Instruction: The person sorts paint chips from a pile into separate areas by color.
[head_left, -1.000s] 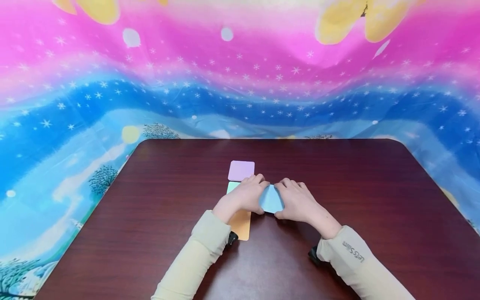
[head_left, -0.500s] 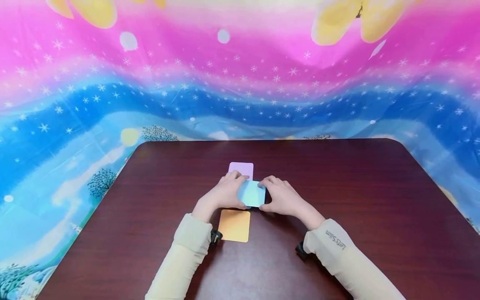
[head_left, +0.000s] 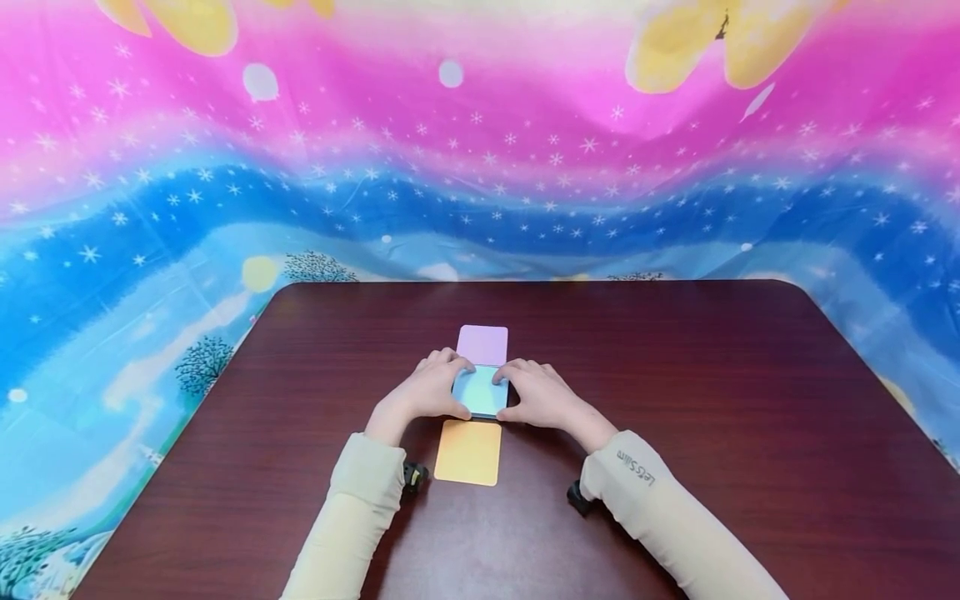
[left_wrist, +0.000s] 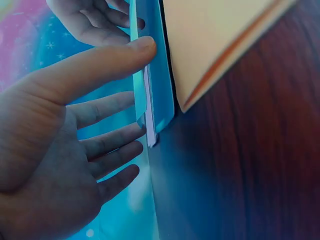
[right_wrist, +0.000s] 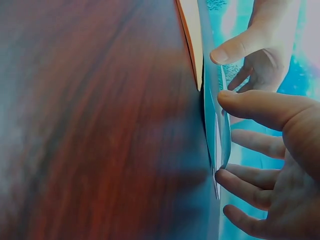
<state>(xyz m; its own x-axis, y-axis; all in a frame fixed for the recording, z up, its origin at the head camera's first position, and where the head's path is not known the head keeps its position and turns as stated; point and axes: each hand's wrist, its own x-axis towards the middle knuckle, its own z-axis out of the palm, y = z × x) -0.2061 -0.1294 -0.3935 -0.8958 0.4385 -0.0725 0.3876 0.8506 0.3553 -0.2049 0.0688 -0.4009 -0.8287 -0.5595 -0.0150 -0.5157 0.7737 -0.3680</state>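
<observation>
Both hands are at the middle of a short column of square cards in the head view. My left hand (head_left: 422, 392) pinches the left edge of a light blue card (head_left: 482, 393), with the thumb on the near side and fingers on the far side. Opposite it, my right hand (head_left: 542, 397) pinches the right edge in the same way. The card (left_wrist: 140, 97) bows slightly, close over a teal-looking square (left_wrist: 161, 80) beneath it, which the head view mostly hides. A purple card (head_left: 483, 344) lies just beyond, and an orange card (head_left: 468, 454) lies nearer the body.
The cards lie on a dark reddish-brown wooden table (head_left: 675, 375) with rounded far corners. A pink and blue patterned cloth (head_left: 525, 192) hangs behind and around it. Black straps (head_left: 415, 475) are at the wrists, below rolled cream sleeves.
Both hands have carried the blue card leftward and laid it over the place of the green square, between the purple and orange ones. The orange card has come into full view.
</observation>
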